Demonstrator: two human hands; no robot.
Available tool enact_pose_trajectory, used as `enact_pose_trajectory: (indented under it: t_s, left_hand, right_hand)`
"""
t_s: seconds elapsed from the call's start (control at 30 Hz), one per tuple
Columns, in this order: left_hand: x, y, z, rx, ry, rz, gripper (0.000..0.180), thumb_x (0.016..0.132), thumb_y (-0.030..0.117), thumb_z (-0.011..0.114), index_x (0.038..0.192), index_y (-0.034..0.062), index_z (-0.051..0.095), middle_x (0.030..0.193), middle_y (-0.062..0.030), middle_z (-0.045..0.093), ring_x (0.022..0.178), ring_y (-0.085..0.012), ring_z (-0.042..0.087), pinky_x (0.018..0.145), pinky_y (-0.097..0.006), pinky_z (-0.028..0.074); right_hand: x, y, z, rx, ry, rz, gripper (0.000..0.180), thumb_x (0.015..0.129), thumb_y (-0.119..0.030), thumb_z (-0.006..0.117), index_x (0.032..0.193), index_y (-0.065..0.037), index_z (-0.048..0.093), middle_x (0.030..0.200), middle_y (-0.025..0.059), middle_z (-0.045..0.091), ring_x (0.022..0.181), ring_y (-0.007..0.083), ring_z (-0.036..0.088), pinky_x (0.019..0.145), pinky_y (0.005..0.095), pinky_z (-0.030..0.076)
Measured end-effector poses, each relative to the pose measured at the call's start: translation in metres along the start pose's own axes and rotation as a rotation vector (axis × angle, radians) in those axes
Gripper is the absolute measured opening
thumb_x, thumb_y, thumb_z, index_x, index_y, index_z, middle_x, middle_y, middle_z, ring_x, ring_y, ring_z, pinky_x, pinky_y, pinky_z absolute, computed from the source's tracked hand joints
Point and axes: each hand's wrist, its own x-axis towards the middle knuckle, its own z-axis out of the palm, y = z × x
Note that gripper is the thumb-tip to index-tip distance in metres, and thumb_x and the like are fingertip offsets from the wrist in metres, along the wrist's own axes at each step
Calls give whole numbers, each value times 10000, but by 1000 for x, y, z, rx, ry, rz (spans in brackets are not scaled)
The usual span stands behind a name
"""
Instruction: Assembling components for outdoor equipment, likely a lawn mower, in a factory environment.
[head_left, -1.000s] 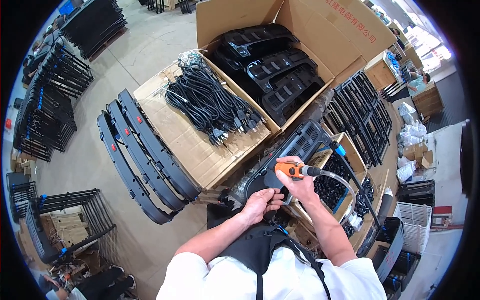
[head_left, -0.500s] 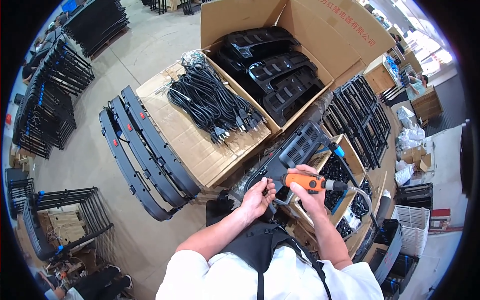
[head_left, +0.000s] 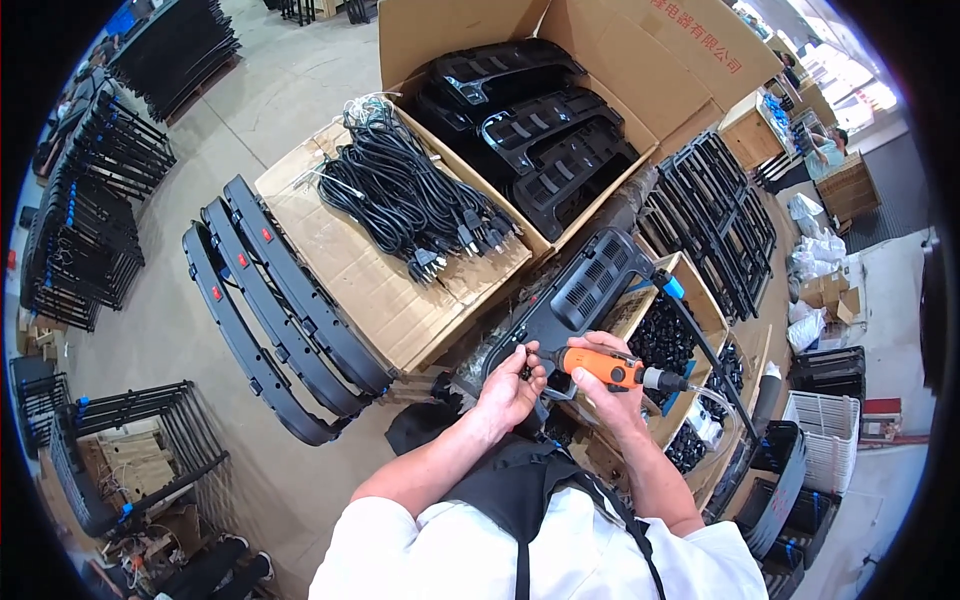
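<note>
My right hand [head_left: 612, 385] is wrapped round an orange and black power screwdriver [head_left: 602, 367], a hose trailing from its rear end. Its bit points left, toward my left hand [head_left: 513, 388]. The left fingers are curled together at the bit's tip, with small dark bits in them too small to name. Just beyond both hands lies a black plastic panel [head_left: 590, 285] with slotted vents, on a black tube frame [head_left: 700, 340] with a blue wrap at one corner. The panel's near edge is partly hidden by my hands.
Bundled black power cords [head_left: 400, 190] lie on a cardboard flap left of a large carton [head_left: 450, 165] of black panels. Three curved black parts [head_left: 290, 320] with red switches lean at left. A wooden bin [head_left: 690, 275] of small black parts stands at right, before stacked frames [head_left: 710, 220].
The view has shifted slightly, so the surroundings sit a little further left. The screwdriver's bit now meets the left fingertips, and the tool tilts a little more. Both hands keep their grip.
</note>
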Motion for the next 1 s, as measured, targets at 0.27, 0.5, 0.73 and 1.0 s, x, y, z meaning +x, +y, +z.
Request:
enact_pose_trajectory:
  t_s: [0.27,0.5,0.73,1.0]
  left_hand:
    - [3,6,-7,-50,3,9,293,1139,271,539,1342,79,626,913,2,622,809,-143,606,755,-292,554]
    - [3,10,-7,1,-17,10,296,1132,204,538,1389,72,602,925,-18,655,776,-145,634,704,-285,565]
    - [2,11,-6,30,-25,24,278,1127,194,540,1355,55,614,941,-13,642,805,-137,607,746,-280,550]
    - [-12,-2,9,217,11,7,254,1148,205,484,1229,60,676,1093,-53,726,953,-167,709,851,-311,617]
  right_hand:
    - [7,12,14,-53,-19,-9,544,917,-13,775,1408,-21,540,1347,147,683,1216,217,669,1071,371,534]
    - [12,20,19,-92,-41,-26,552,915,-2,763,1416,-18,531,1356,164,684,1239,224,661,1096,381,519]
    - [19,19,25,-151,-62,-22,559,913,-2,773,1416,-17,530,1354,160,686,1229,219,663,1087,376,524]
    - [35,2,45,-314,-133,-13,330,900,-2,754,1214,-9,653,1306,147,714,1131,207,701,1012,361,564]
